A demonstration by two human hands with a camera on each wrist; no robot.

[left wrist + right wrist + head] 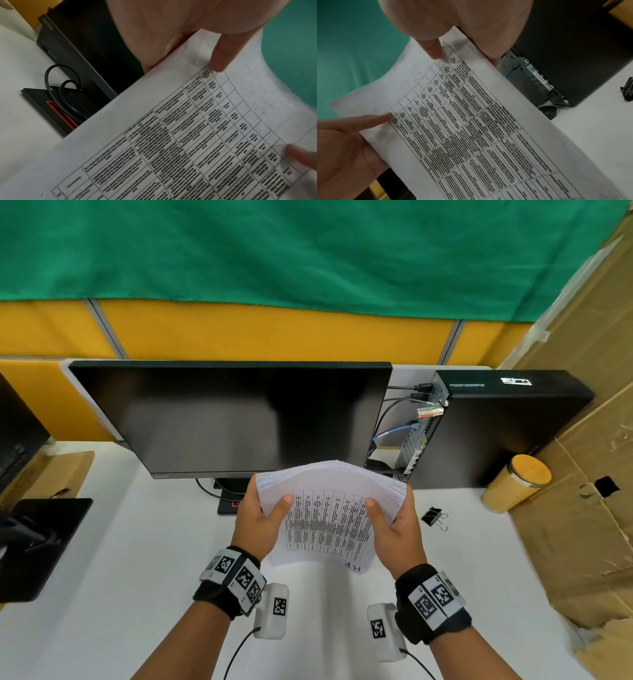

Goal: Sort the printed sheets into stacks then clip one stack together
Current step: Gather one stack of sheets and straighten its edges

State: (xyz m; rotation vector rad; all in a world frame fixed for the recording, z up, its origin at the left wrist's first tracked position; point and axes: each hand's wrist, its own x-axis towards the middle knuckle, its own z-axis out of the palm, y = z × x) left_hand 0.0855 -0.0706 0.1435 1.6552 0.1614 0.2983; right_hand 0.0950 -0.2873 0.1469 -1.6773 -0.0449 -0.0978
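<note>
We held 1 stack of printed sheets (329, 508) above the desk (137, 594), just in front of the monitor (233, 416). Left hand (262, 517) & right hand (394, 522) each clamped a side edge, thumbs on top, fingers underneath. 1 binder clip (432, 516) lay on the desk, right of the monitor, near 1 computer tower (496, 419) & 1 yellow-lidded cup (517, 482).

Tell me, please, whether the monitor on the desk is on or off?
Off, it seems: the monitor screen is uniformly dark in the head view, showing only dull reflections and no image.
</note>
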